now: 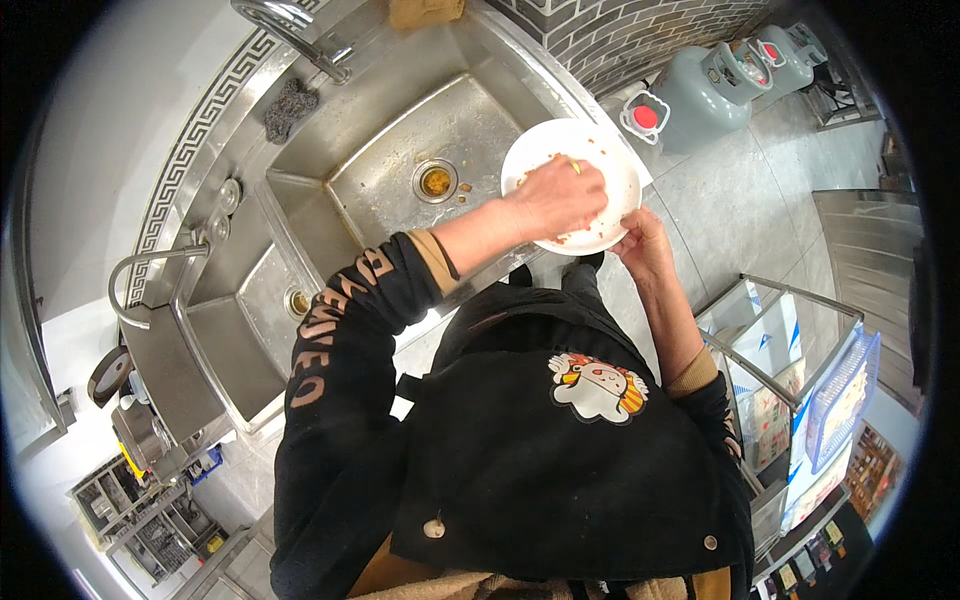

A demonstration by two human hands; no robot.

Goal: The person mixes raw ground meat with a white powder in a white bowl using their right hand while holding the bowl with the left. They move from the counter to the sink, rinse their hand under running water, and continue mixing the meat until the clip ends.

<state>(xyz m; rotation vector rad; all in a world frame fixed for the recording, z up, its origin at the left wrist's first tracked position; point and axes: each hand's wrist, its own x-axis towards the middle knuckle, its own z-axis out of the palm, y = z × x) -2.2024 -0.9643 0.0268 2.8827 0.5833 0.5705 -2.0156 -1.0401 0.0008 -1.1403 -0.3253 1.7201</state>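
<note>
A round white plate with orange-red food bits on it is over the near right edge of the sink, tilted a little. My right hand grips its lower right rim, thumb and fingers closed on it. My left hand is over the plate's inner face, fingers curled down. A small yellow spot shows at its knuckles; what the fingers hold, if anything, is hidden. Beside the plate, the steel sink basin has a drain holding yellowish food scraps, with a few crumbs next to it.
A second sink basin lies to the left. Faucets and a dark scouring pad are along the back ledge. Grey gas cylinders stand on the tiled floor at the far right. A metal rack with a blue basket is nearer.
</note>
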